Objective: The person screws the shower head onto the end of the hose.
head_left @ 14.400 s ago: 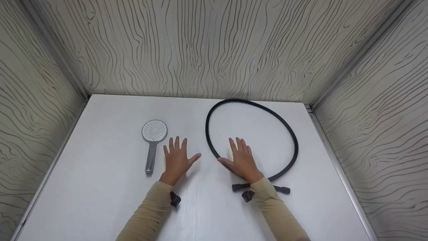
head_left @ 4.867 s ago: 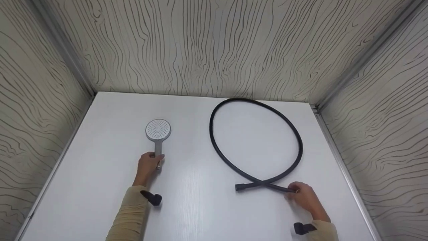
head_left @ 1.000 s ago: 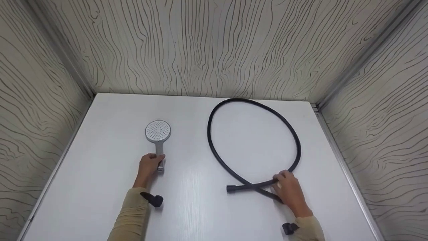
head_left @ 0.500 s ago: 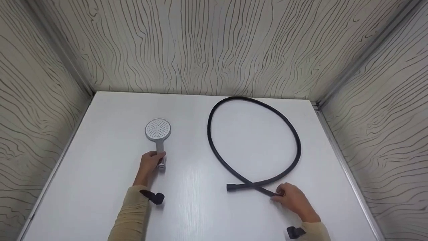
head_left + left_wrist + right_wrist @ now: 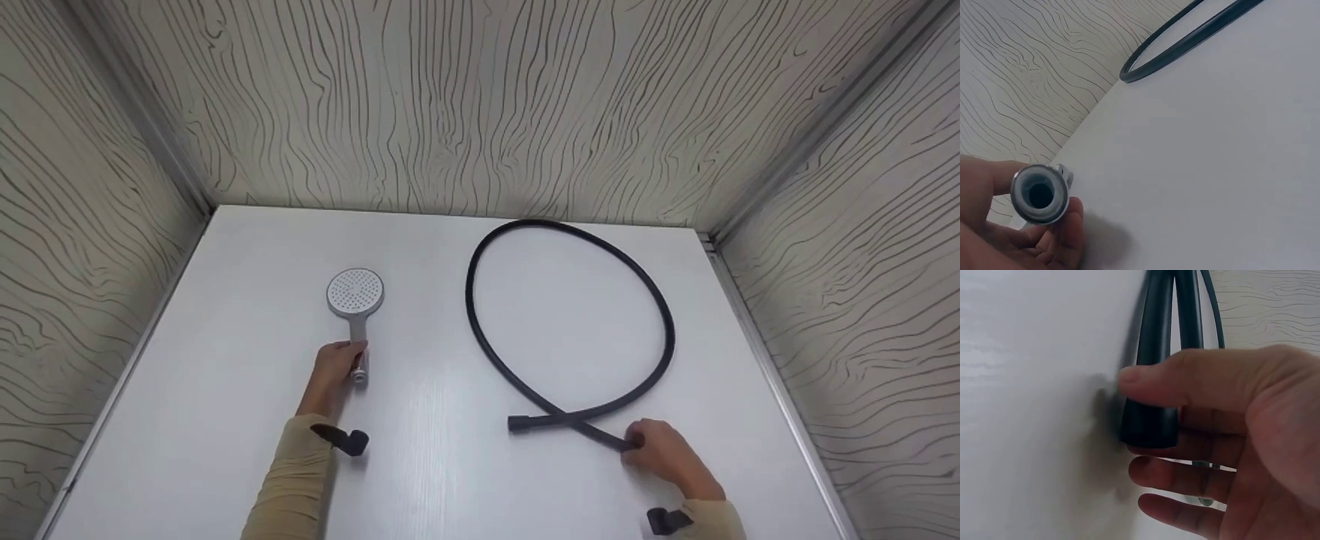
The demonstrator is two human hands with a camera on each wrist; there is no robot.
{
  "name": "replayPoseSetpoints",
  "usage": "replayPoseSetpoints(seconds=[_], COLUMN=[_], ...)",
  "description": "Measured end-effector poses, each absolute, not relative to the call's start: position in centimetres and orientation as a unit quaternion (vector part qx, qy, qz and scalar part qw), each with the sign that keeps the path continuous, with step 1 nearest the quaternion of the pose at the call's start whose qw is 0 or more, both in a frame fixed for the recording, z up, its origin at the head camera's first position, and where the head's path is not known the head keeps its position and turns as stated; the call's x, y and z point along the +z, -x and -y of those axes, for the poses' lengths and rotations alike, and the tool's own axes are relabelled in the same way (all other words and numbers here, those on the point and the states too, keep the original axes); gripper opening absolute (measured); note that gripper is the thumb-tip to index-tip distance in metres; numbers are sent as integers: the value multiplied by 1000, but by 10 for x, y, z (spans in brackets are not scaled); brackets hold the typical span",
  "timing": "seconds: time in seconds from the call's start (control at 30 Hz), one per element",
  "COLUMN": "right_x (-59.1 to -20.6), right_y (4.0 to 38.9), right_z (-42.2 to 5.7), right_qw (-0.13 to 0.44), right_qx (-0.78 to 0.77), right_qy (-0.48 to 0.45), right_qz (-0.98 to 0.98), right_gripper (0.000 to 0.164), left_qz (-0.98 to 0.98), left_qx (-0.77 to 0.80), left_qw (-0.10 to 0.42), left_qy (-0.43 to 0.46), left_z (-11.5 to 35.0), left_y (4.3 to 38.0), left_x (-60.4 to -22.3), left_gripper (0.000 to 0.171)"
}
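My left hand (image 5: 334,367) grips the handle of a grey shower head (image 5: 355,292), its white perforated face turned up. In the left wrist view the round hollow end of the shower head (image 5: 1040,194) points at the camera between thumb and fingers. A black shower hose (image 5: 470,300) lies in one large loop to the right, its two ends crossing at the front. My right hand (image 5: 664,456) pinches the hose's right end; in the right wrist view the thumb lies across the hose end (image 5: 1150,422) with the fingers behind it. The other hose end (image 5: 518,424) points left, resting on the table.
The white table (image 5: 435,480) is enclosed by wood-grain patterned panels (image 5: 450,105) at the back and both sides. The hose loop reaches close to the table's back edge. A black wrist camera (image 5: 352,442) sits on the left sleeve, another wrist camera (image 5: 664,521) on the right.
Both hands were spread open at first; the left then took the shower head, the right the hose end. Lately the right hand shifted from along the hose back to its end. The left stays nearly still.
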State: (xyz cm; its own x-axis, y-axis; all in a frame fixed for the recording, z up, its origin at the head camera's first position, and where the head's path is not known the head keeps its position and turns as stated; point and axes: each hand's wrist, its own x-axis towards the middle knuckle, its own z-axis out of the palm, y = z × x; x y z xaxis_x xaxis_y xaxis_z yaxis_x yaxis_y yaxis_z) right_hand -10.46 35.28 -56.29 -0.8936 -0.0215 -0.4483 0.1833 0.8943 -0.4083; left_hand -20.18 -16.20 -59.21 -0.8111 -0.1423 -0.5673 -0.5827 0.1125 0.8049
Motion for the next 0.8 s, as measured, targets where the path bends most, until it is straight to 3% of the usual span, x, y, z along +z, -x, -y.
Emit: replayPoseSetpoints(seconds=[0.17, 0.57, 0.8], right_x=[-558, -543, -535], right_y=[105, 106, 110], right_z=[-362, -379, -382], right_qw=[219, 164, 121], right_qx=[-272, -353, -380], right_qy=[-57, -61, -79], right_qz=[-935, -919, -914], right_gripper=[25, 28, 31], left_qz=[-643, -590, -594], left_qx=[700, 731, 727], left_qw=[182, 168, 166], left_qy=[254, 298, 302], left_z=[164, 159, 158], left_y=[200, 198, 198], left_x=[-589, -592, -588], left_gripper=[24, 40, 37])
